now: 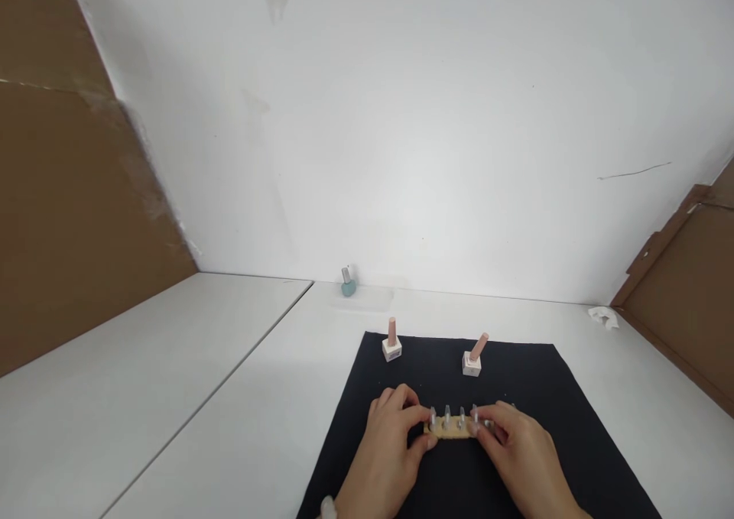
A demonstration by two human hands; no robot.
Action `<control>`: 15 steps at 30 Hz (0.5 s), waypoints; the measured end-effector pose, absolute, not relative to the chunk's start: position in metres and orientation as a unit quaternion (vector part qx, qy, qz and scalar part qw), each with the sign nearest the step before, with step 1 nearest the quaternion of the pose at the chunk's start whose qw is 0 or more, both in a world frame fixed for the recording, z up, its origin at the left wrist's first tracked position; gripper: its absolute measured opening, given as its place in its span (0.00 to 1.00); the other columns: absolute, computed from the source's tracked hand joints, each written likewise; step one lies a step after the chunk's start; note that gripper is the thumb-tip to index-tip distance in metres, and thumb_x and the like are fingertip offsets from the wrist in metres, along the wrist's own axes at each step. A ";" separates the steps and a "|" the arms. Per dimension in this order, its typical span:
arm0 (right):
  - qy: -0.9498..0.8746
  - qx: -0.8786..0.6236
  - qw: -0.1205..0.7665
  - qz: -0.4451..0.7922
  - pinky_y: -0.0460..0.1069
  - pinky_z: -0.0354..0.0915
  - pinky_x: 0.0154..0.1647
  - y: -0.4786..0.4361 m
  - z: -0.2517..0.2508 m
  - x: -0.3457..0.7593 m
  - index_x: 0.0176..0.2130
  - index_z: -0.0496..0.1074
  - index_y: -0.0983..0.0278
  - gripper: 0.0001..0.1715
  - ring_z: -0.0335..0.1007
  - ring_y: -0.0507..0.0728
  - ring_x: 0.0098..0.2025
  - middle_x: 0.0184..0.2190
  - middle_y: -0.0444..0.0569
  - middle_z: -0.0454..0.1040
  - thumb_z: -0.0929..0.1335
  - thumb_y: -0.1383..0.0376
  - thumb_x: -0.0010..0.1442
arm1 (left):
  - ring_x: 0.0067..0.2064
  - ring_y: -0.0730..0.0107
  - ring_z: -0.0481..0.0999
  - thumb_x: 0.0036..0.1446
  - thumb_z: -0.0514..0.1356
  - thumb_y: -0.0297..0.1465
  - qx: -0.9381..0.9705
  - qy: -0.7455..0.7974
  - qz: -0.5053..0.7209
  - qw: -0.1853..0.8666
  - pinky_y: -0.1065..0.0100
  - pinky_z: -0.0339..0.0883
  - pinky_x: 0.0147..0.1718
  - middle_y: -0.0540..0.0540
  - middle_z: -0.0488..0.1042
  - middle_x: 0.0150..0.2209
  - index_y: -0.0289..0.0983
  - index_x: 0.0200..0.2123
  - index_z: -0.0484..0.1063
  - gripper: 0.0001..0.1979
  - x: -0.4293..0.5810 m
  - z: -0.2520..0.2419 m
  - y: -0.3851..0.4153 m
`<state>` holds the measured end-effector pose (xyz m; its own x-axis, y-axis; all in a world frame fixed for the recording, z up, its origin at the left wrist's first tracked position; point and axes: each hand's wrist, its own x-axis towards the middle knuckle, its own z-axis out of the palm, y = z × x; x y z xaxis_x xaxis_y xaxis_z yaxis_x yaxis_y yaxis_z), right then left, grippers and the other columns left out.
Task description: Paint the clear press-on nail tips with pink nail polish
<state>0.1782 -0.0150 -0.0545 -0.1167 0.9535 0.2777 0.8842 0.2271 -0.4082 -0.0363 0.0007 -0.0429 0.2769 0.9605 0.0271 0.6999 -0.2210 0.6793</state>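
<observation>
A small tan display stand (453, 432) lies on the black cloth (459, 488), with several clear false nail tips (447, 416) standing upright in a row along it. My left hand (394, 435) grips the stand's left end, thumb at the front and forefinger beside the leftmost tip. At the other end, my right hand (519, 442) pinches the rightmost upright nail tip (475, 415) between thumb and forefinger. Its fingers cover the right end of the stand, where a small silvery piece (487, 424) peeps out.
Two white square nail polish bottles with pink caps, one on the left (392, 345) and one on the right (473, 360), stand behind my hands. A teal polish bottle (348, 285) is near the white wall (424, 160). Crumpled white tissue (604, 317) lies at the right, by a brown cardboard side.
</observation>
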 end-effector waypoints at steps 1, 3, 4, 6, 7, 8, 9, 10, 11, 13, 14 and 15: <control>-0.743 -0.616 0.252 0.072 0.44 0.66 0.24 -0.016 -0.055 0.178 0.35 0.83 0.56 0.17 0.76 0.54 0.23 0.23 0.42 0.76 0.66 0.56 0.69 | 0.47 0.55 0.73 0.59 0.64 0.20 0.746 0.556 0.235 0.282 0.53 0.68 0.51 0.44 0.75 0.44 0.38 0.37 0.83 0.09 -0.036 -0.043 0.001; -0.740 -0.614 0.266 0.073 0.44 0.66 0.24 -0.018 -0.054 0.179 0.35 0.82 0.56 0.21 0.74 0.53 0.23 0.23 0.43 0.75 0.64 0.53 0.71 | 0.47 0.55 0.73 0.58 0.64 0.21 0.742 0.558 0.244 0.279 0.53 0.68 0.51 0.45 0.76 0.43 0.39 0.36 0.83 0.09 -0.036 -0.044 0.001; -0.736 -0.614 0.278 0.070 0.44 0.66 0.24 -0.020 -0.053 0.182 0.35 0.83 0.57 0.24 0.73 0.53 0.22 0.23 0.43 0.74 0.63 0.51 0.71 | 0.47 0.55 0.74 0.58 0.65 0.21 0.741 0.560 0.248 0.278 0.52 0.68 0.51 0.45 0.76 0.43 0.40 0.37 0.83 0.09 -0.036 -0.045 0.001; -0.721 -0.616 0.310 0.065 0.43 0.66 0.23 -0.025 -0.051 0.192 0.38 0.83 0.57 0.26 0.71 0.53 0.21 0.23 0.43 0.72 0.63 0.48 0.71 | 0.48 0.55 0.74 0.58 0.65 0.21 0.739 0.562 0.249 0.277 0.52 0.68 0.52 0.45 0.76 0.43 0.41 0.37 0.83 0.10 -0.036 -0.045 0.000; -0.712 -0.619 0.326 0.062 0.43 0.66 0.22 -0.029 -0.051 0.200 0.38 0.84 0.58 0.26 0.70 0.52 0.21 0.22 0.43 0.71 0.64 0.46 0.70 | 0.48 0.54 0.74 0.58 0.65 0.21 0.739 0.562 0.248 0.278 0.52 0.67 0.52 0.46 0.76 0.43 0.41 0.36 0.83 0.10 -0.036 -0.045 0.000; -0.706 -0.622 0.332 0.067 0.43 0.66 0.21 -0.034 -0.051 0.210 0.40 0.84 0.58 0.25 0.70 0.52 0.21 0.22 0.43 0.71 0.65 0.45 0.69 | 0.47 0.54 0.74 0.58 0.65 0.21 0.738 0.563 0.245 0.279 0.52 0.67 0.52 0.45 0.76 0.43 0.41 0.36 0.84 0.10 -0.036 -0.044 0.000; -0.702 -0.627 0.330 0.070 0.42 0.67 0.22 -0.039 -0.053 0.222 0.39 0.84 0.57 0.24 0.71 0.53 0.21 0.21 0.43 0.71 0.67 0.44 0.67 | 0.47 0.55 0.74 0.58 0.66 0.21 0.738 0.563 0.244 0.281 0.51 0.67 0.52 0.45 0.76 0.43 0.41 0.36 0.84 0.09 -0.036 -0.044 -0.001; -0.703 -0.627 0.325 0.076 0.42 0.68 0.23 -0.044 -0.055 0.234 0.37 0.84 0.57 0.24 0.72 0.53 0.21 0.21 0.43 0.72 0.68 0.43 0.65 | 0.47 0.55 0.75 0.58 0.66 0.21 0.737 0.565 0.243 0.282 0.51 0.67 0.52 0.45 0.76 0.43 0.40 0.36 0.84 0.09 -0.036 -0.043 -0.001; -0.707 -0.626 0.317 0.088 0.41 0.69 0.23 -0.048 -0.058 0.246 0.35 0.85 0.56 0.24 0.75 0.54 0.23 0.22 0.44 0.75 0.69 0.43 0.64 | 0.47 0.55 0.75 0.58 0.66 0.21 0.735 0.566 0.243 0.284 0.51 0.67 0.53 0.45 0.76 0.43 0.40 0.36 0.84 0.09 -0.035 -0.043 -0.001; -0.705 -0.639 0.294 0.094 0.41 0.71 0.24 -0.056 -0.066 0.269 0.37 0.86 0.54 0.23 0.80 0.55 0.26 0.25 0.45 0.81 0.69 0.42 0.63 | 0.48 0.55 0.74 0.58 0.66 0.21 0.731 0.570 0.244 0.285 0.51 0.66 0.54 0.45 0.76 0.43 0.40 0.37 0.84 0.09 -0.034 -0.042 -0.001; -0.701 -0.647 0.284 0.090 0.41 0.72 0.25 -0.059 -0.070 0.278 0.37 0.86 0.52 0.22 0.81 0.56 0.27 0.27 0.45 0.83 0.70 0.42 0.62 | 0.48 0.55 0.74 0.58 0.66 0.21 0.728 0.573 0.245 0.286 0.51 0.66 0.54 0.45 0.76 0.44 0.40 0.37 0.83 0.09 -0.034 -0.041 -0.001; -0.700 -0.653 0.275 0.086 0.41 0.74 0.27 -0.061 -0.074 0.285 0.37 0.86 0.51 0.21 0.83 0.57 0.29 0.28 0.45 0.84 0.70 0.42 0.62 | 0.48 0.55 0.74 0.58 0.66 0.21 0.726 0.575 0.245 0.287 0.51 0.66 0.54 0.45 0.76 0.44 0.40 0.37 0.83 0.09 -0.034 -0.041 -0.001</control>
<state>0.2852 -0.0609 -0.0738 0.0053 0.9621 0.2728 0.8672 0.1314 -0.4802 -0.0336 -0.0006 -0.0413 0.2195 0.9753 0.0252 0.6938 -0.1742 0.6988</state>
